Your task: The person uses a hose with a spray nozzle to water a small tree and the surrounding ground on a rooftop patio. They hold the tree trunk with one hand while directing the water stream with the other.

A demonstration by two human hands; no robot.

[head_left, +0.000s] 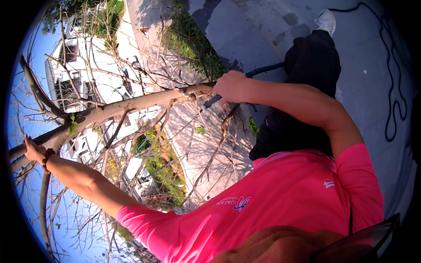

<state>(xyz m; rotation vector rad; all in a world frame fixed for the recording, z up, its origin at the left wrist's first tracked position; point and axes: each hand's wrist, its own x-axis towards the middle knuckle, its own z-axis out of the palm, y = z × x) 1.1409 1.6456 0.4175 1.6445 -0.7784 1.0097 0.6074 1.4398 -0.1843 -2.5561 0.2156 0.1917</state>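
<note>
My left hand [35,151], with a beaded bracelet at its wrist, reaches far to the left. It grips a thick bare tree branch [136,103]; its fingers are partly hidden around the wood. My right hand [233,86] is closed around a dark hose [265,69]. A short tube-like nozzle end [211,102] sticks out below this hand, pointing down and left. The thick branch reaches close to my right hand, and my fingers hide whether the two touch.
Thin leafless twigs [219,144] spread around the branch. Below lie a paved path [188,149] and green shrubs [193,39]. A white building [105,87] stands at the left. Grey paving [364,70], partly wet, carries a looped black hose or cable [391,87] at the right.
</note>
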